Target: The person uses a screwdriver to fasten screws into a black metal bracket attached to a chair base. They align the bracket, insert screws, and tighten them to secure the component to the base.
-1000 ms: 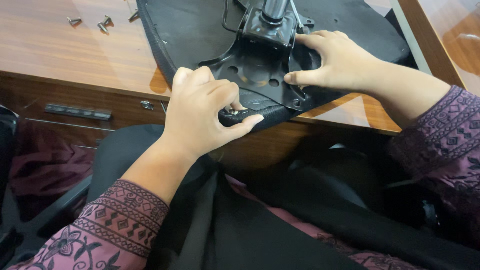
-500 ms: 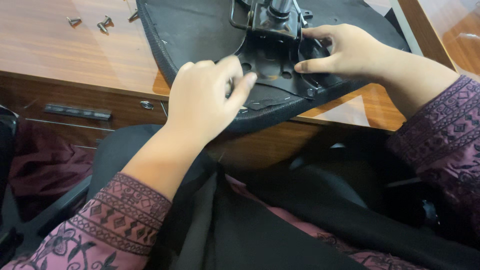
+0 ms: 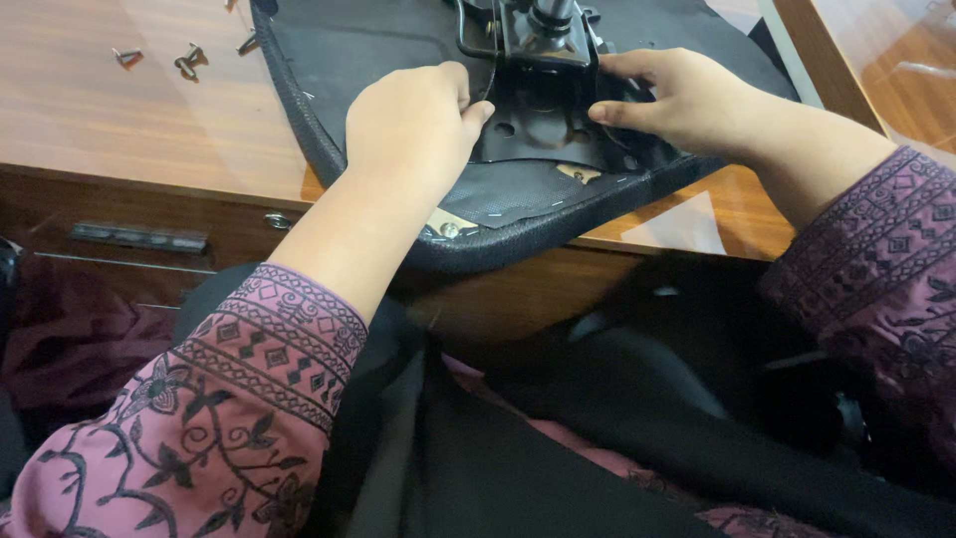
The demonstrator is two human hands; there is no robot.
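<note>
Your left hand [image 3: 413, 125] lies curled over the underside of the upturned black chair seat [image 3: 378, 60], fingers bent down onto the fabric at the left edge of the black metal mechanism plate [image 3: 543, 120]. It presses more than it grips; whether anything sits under the palm, you cannot tell from here. Your right hand [image 3: 687, 105] takes the plate's right edge in a pinch, thumb below and fingers over the top — closed on the plate itself. The seat rests on the wooden table [image 3: 149, 130], its near rim hanging slightly past the table edge toward your lap.

To do this well, keep the seat pinned flat with the left hand while the right squares the plate over its holes; judging by the overhang, too much downward push near the rim could tip the seat. Loose screws [image 3: 187, 62] lie well apart at the far left of the table, so bring them nearer before you need one.

Compared with a second ago, your left hand has moved up from the seat's near rim, where it was closed around a small dark part, to the plate's edge — and the right hand has kept its place on the plate.
</note>
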